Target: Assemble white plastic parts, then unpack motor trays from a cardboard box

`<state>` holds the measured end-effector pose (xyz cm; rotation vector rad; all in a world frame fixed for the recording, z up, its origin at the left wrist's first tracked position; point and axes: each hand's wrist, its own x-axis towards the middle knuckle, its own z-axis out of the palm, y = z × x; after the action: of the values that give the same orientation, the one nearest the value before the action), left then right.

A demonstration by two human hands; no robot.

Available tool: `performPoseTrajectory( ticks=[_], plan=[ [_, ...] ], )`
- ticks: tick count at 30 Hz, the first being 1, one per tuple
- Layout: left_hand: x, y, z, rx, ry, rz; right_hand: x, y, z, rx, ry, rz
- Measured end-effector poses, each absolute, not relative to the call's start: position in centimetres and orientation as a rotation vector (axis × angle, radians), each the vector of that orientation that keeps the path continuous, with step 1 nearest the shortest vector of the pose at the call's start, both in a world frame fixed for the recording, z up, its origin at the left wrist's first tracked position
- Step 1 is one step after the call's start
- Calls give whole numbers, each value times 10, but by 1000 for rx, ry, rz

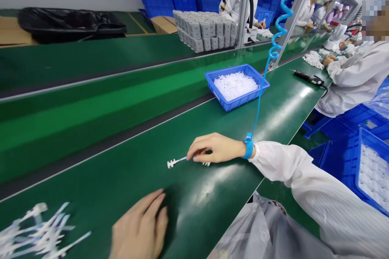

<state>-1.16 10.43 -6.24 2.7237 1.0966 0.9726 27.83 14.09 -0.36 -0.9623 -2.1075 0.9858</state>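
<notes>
White toothed plastic strip [172, 164]: pinched, R hand [220, 148] fingertips; R nearer
Strip axis: approx. crosswise, toothed end to L
L hand [139, 226]: released, apart; strip ahead

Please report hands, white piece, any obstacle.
Right hand: fingers at white piece, grip unclear. Left hand: open, nothing seen held. Blue cord at right wrist.

The right hand [216, 147] reaches inward, fingertips nearly together; the left hand [139, 226] is loosely open.

Head-worn view, looking forward and steeply down
</notes>
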Motion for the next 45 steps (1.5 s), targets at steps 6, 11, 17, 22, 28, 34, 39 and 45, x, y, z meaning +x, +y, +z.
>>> performPoseTrajectory(
  ticks=[6,11,17,22,28,34,39,45],
  plan=[
    [67,108,-41,2343,1150,865,243,125,-12,-804,-1829,906],
    [72,112,-32,1940,1167,719,244,125,-15,-808,-1814,826],
    [72,109,-24,1870,1135,755,254,128,-11,-714,-1913,755],
    [75,110,-24,1800,1055,796,269,134,-6,-724,-2057,713],
    [74,109,-27,1773,1002,793,310,157,25,-807,-2166,590],
    [77,108,-27,1747,962,791,373,197,53,-1210,-2068,229],
    [78,109,-29,1771,895,781,432,258,50,-1811,-2127,-17],
    [78,109,-30,1825,898,760,459,302,41,-1946,-2238,193]
  ],
)
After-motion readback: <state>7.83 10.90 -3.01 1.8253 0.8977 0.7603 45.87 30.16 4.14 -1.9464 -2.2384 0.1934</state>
